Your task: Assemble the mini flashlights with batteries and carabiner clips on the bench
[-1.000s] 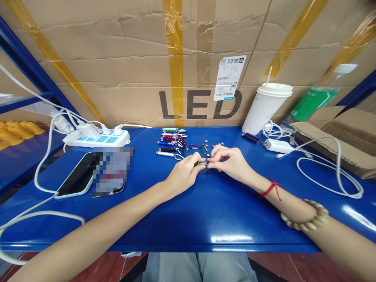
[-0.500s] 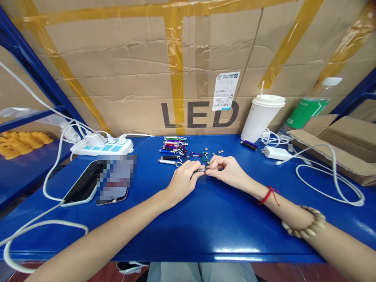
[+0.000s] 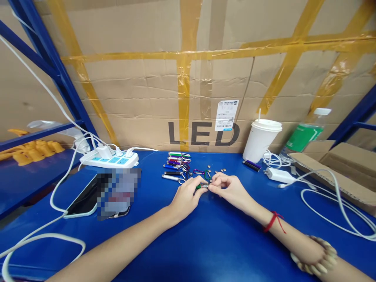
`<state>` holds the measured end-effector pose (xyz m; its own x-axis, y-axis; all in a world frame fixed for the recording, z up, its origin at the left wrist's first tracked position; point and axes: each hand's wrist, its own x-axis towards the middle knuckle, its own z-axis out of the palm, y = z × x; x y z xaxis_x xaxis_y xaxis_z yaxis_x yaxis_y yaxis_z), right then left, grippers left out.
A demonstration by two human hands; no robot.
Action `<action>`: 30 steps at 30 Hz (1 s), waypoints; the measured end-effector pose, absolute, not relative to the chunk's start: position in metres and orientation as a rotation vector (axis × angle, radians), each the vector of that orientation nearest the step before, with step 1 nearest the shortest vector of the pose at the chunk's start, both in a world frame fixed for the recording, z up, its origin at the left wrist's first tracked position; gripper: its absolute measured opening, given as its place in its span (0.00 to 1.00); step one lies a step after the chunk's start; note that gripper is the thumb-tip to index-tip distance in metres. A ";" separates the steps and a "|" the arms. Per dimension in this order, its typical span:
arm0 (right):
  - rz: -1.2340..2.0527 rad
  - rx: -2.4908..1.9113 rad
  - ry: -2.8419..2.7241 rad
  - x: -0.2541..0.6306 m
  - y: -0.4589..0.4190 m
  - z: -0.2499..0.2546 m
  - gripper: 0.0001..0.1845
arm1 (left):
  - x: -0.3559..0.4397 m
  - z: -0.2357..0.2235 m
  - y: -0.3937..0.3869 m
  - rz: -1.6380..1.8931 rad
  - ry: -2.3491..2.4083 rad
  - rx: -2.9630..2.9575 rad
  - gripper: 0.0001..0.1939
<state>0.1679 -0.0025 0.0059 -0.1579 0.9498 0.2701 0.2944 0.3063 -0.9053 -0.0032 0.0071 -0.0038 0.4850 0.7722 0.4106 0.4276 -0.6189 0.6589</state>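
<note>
My left hand [image 3: 189, 197] is closed around a small green penlight [image 3: 202, 187] with a silver, coil-like end pointing right. My right hand [image 3: 229, 190] pinches at that silver end with thumb and forefinger; whatever lies between those fingertips is too small to make out. Just behind the hands lie a purple carabiner clip [image 3: 198, 172] and a green carabiner clip [image 3: 207, 174]. Several coin cells [image 3: 224, 170] are scattered beside them. To the left is a row of penlights with clips, including a silver penlight [image 3: 170, 177] and a blue penlight [image 3: 169, 167].
A white cup [image 3: 261, 141] with a straw, dark penlight tubes [image 3: 251, 166], a charger [image 3: 280, 176], a bottle [image 3: 305, 135] and an open carton [image 3: 329, 172] stand right. Left are a power strip [image 3: 110, 159] and phones [image 3: 84, 196]. A big cardboard box [image 3: 141, 98] backs the blue table [image 3: 188, 250].
The camera view has tilted up, so everything sits lower in the picture. More of the green penlight shows between my hands, which stay together at its end.
</note>
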 end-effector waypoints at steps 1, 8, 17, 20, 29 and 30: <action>0.910 -1.144 -1.647 0.168 -0.002 0.005 0.20 | -0.003 -0.003 0.007 0.976 0.986 2.256 0.06; 0.939 -1.181 -1.645 0.167 -0.002 0.006 0.21 | -0.005 -0.001 0.005 0.955 0.956 2.313 0.11; 0.774 -1.251 -1.748 0.161 -0.004 0.011 0.25 | -0.007 -0.002 0.001 0.869 1.060 2.355 0.11; 0.792 -1.258 -1.749 0.161 -0.003 0.009 0.25 | -0.008 -0.002 0.000 0.817 1.114 2.377 0.11; 0.727 -1.260 -1.836 0.164 -0.002 0.003 0.24 | -0.008 -0.001 -0.001 0.671 1.190 2.518 0.12; 0.734 -1.265 -1.845 0.164 -0.002 0.002 0.24 | -0.008 -0.002 -0.001 0.666 1.191 2.525 0.12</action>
<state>0.1641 -0.0020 0.0023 -0.2131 0.9392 0.2693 0.4975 0.3415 -0.7974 -0.0079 -0.0011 -0.0020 0.5562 0.7789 0.2898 0.6546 -0.6255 0.4247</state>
